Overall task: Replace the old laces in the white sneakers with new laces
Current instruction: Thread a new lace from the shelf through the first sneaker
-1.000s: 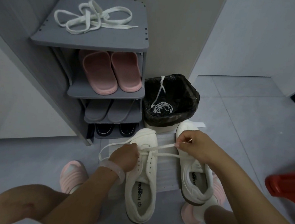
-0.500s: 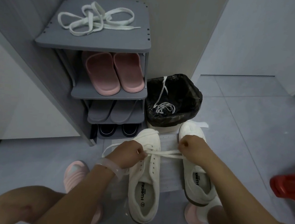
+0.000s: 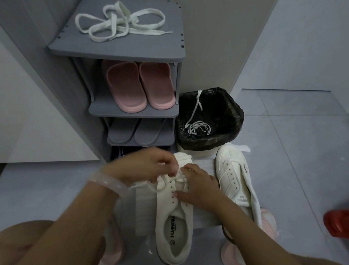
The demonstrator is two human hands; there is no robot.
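**Head view: both hands working the lace at the toe-end eyelets of the left sneaker**

Head camera shows your left hand (image 3: 149, 164) blurred over the toe of the left sneaker (image 3: 174, 212), fingers curled as if pinching the new lace (image 3: 166, 177); the blur keeps you from being sure of the grip. Your right hand (image 3: 196, 185) lies on the same sneaker's eyelet rows, fingertips bent down onto the lace where it crosses, thumb stretched along the tongue. It looks to be pinning or pinching the lace, not merely resting.

Just right of that sneaker, the other sneaker (image 3: 231, 179) lies tilted and unlaced. Beyond both toes stands the bin (image 3: 233, 120) with its black liner, a thin old lace (image 3: 197, 126) coiled inside. Left of the bin, the shoe rack (image 3: 117, 54) carries the spare lace (image 3: 119, 25) on its top shelf.

What could go wrong, in my judgement: the lace ends may come out uneven if you pull one side harder; the flat lace may twist in an eyelet; you may skip a hole while your fingers hide the rows. The sneaker could also slide if your right hand lifts.

Count: two white sneakers, one lace being threaded, one spare lace on the rack, one old lace visible in the bin, one pair of pink slippers (image 3: 139, 87), one pair of grey slippers (image 3: 135, 131), a red object (image 3: 345, 223) well right of the sneakers.
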